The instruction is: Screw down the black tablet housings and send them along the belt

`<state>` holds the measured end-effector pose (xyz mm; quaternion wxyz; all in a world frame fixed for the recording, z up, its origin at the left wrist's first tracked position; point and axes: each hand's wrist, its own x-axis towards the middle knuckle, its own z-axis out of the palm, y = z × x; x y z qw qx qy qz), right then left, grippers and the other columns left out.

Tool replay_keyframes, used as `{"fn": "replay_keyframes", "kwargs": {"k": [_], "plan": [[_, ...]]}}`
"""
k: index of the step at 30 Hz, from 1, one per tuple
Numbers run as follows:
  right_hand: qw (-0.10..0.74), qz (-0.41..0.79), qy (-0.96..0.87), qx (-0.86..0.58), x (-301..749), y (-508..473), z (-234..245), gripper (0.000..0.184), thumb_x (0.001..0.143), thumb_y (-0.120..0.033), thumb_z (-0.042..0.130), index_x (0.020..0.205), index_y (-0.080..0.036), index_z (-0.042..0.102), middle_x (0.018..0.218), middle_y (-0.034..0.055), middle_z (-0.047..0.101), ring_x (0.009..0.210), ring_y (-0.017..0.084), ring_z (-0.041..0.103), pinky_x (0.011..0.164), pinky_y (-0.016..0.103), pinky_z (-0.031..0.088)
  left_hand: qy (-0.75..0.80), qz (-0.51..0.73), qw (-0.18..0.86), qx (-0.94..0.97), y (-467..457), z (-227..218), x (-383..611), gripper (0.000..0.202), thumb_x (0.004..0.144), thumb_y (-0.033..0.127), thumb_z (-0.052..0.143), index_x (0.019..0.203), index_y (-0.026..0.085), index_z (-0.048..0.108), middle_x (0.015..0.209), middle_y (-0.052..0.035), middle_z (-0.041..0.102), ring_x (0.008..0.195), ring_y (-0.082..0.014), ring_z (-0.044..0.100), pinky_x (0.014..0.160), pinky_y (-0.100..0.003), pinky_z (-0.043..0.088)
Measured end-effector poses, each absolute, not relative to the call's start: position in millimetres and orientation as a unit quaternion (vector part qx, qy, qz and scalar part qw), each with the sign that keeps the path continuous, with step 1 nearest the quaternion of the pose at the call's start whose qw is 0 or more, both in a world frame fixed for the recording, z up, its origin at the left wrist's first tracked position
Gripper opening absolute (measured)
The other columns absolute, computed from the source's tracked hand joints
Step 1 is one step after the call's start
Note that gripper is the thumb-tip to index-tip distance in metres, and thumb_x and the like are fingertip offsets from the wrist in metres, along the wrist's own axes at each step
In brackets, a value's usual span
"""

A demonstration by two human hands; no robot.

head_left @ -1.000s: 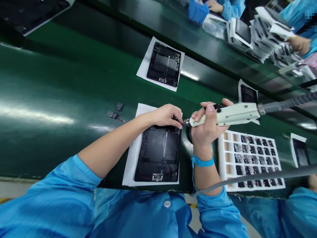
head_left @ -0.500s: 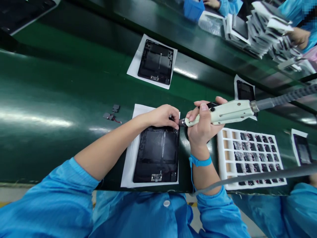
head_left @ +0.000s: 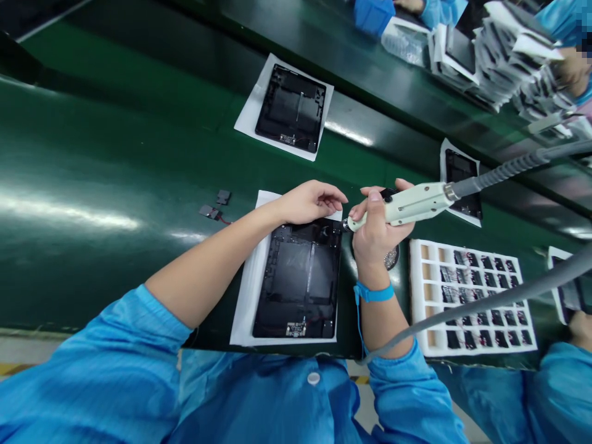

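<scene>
Our left hand [head_left: 309, 201] has lifted off the black tablet [head_left: 300, 280] on the desk [head_left: 115, 179], fingers loose, holding nothing. Our right hand [head_left: 377, 231] stays wrapped around the screwdriver [head_left: 407, 205], tip beside the tablet's top corner.

We see our left hand [head_left: 309, 201] mid-frame, fingers curled over the top edge of a black tablet chassis [head_left: 298, 280] lying on a white sheet [head_left: 244, 302] at lower centre. Our right hand [head_left: 377, 228] grips a cream electric screwdriver [head_left: 407, 206], tip at the chassis's top right corner. Right of it, a white compartment tray [head_left: 472, 299] with small dark parts. Left of centre, two small loose parts [head_left: 215, 206] on the green belt [head_left: 92, 185]. Second chassis [head_left: 290, 108] on its own sheet at upper centre. Top right: stacked units [head_left: 504, 55] and another person's blue sleeve [head_left: 435, 9].
</scene>
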<state>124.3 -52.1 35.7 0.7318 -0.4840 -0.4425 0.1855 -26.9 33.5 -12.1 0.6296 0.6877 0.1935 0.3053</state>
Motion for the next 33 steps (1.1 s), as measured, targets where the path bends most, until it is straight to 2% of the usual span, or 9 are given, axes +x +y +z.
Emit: {"fn": "replay_keyframes", "kwargs": {"k": [7, 13, 18, 24, 27, 29, 31, 33], "plan": [[0.734, 0.196, -0.449, -0.47, 123, -50, 31, 0.039, 0.097, -0.041, 0.084, 0.125, -0.027, 0.06, 0.082, -0.0087, 0.074, 0.046, 0.007, 0.057, 0.052, 0.026, 0.055, 0.204, 0.318, 0.656, 0.653, 33, -17, -24, 0.029, 0.097, 0.014, 0.08, 0.126, 0.012, 0.081, 0.113, -0.0143, 0.086, 0.105, -0.0201, 0.083, 0.102, -0.039, 0.067], [0.712, 0.199, -0.464, -0.488, 118, -51, 31, 0.044, 0.096, -0.051, 0.085, 0.124, -0.029, 0.06, 0.082, -0.0092, 0.072, 0.046, 0.008, 0.057, 0.051, 0.027, 0.053, 0.215, 0.339, 0.665, 0.63, 34, -21, -22, 0.025, 0.096, 0.013, 0.082, 0.121, 0.013, 0.082, 0.109, -0.0116, 0.086, 0.101, -0.0195, 0.082, 0.099, -0.038, 0.066], [0.7, 0.212, -0.465, -0.499, 119, -52, 32, 0.046, 0.094, -0.049, 0.085, 0.125, -0.028, 0.058, 0.086, -0.0069, 0.074, 0.047, 0.008, 0.059, 0.052, 0.027, 0.054, 0.239, 0.363, 0.65, 0.623, 33, -25, -20, 0.021, 0.093, 0.011, 0.083, 0.115, 0.013, 0.083, 0.102, -0.0089, 0.085, 0.097, -0.0179, 0.08, 0.098, -0.036, 0.064], [0.686, 0.233, -0.46, -0.513, 118, -50, 29, 0.05, 0.089, -0.052, 0.083, 0.124, -0.028, 0.056, 0.084, -0.0074, 0.071, 0.047, 0.009, 0.057, 0.052, 0.028, 0.054, 0.265, 0.397, 0.629, 0.613, 29, -25, -13, 0.019, 0.094, 0.009, 0.078, 0.111, 0.014, 0.084, 0.102, -0.0081, 0.085, 0.095, -0.0175, 0.079, 0.095, -0.035, 0.063], [0.671, 0.242, -0.447, -0.539, 115, -54, 34, 0.055, 0.084, -0.051, 0.084, 0.124, -0.026, 0.058, 0.08, -0.0057, 0.071, 0.048, 0.013, 0.06, 0.053, 0.032, 0.056, 0.34, 0.414, 0.559, 0.633, 6, -9, -32, 0.022, 0.094, 0.009, 0.073, 0.113, 0.014, 0.083, 0.107, -0.0101, 0.085, 0.098, -0.0195, 0.079, 0.096, -0.037, 0.063], [0.666, 0.234, -0.441, -0.555, 116, -56, 36, 0.056, 0.08, -0.049, 0.086, 0.123, -0.025, 0.061, 0.074, -0.0045, 0.071, 0.053, 0.017, 0.064, 0.056, 0.034, 0.058, 0.382, 0.402, 0.506, 0.66, -23, 3, -60, 0.026, 0.094, 0.012, 0.075, 0.119, 0.016, 0.084, 0.116, -0.0118, 0.084, 0.107, -0.0225, 0.079, 0.1, -0.038, 0.063], [0.663, 0.235, -0.43, -0.566, 118, -55, 34, 0.056, 0.076, -0.045, 0.087, 0.123, -0.024, 0.066, 0.069, -0.0032, 0.071, 0.056, 0.021, 0.069, 0.063, 0.038, 0.061, 0.42, 0.377, 0.491, 0.663, -59, 13, -96, 0.03, 0.094, 0.021, 0.081, 0.124, 0.018, 0.083, 0.126, -0.0132, 0.083, 0.117, -0.0257, 0.079, 0.104, -0.039, 0.063], [0.667, 0.243, -0.412, -0.572, 120, -52, 29, 0.051, 0.069, -0.041, 0.087, 0.114, -0.024, 0.072, 0.063, -0.0006, 0.069, 0.054, 0.025, 0.07, 0.058, 0.041, 0.059, 0.485, 0.352, 0.505, 0.621, -97, 20, -130, 0.04, 0.091, 0.028, 0.087, 0.129, 0.018, 0.081, 0.132, -0.0151, 0.08, 0.121, -0.0272, 0.078, 0.105, -0.039, 0.063]]}}
